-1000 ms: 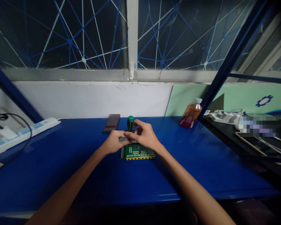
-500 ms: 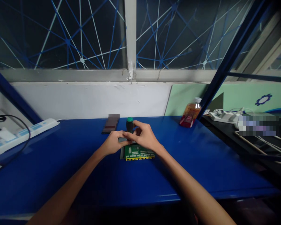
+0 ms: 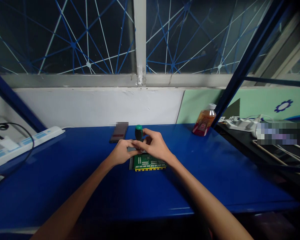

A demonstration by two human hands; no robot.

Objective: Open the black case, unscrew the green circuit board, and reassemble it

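A green circuit board [image 3: 150,161] with a yellow strip of connectors along its near edge lies flat on the blue table. Upright over its far part stands a screwdriver [image 3: 139,132] with a black handle and a green top. My right hand [image 3: 155,143] is closed around the lower handle from the right. From the left, my left hand [image 3: 121,152] reaches in with its fingers pinched together low beside the screwdriver, over a grey edge of the board's base. What those left fingertips hold is hidden, as is the screwdriver's tip.
Behind my left hand a dark phone [image 3: 119,132] lies on the table [image 3: 90,196]. A bottle of orange-red drink [image 3: 204,120] stands at the back right. A white power strip [image 3: 27,145] with a black cable is at the left. Blue frame posts rise on both sides.
Almost nothing differs. The whole view has shifted very slightly; both hands, the screwdriver and the board keep the same positions relative to one another.
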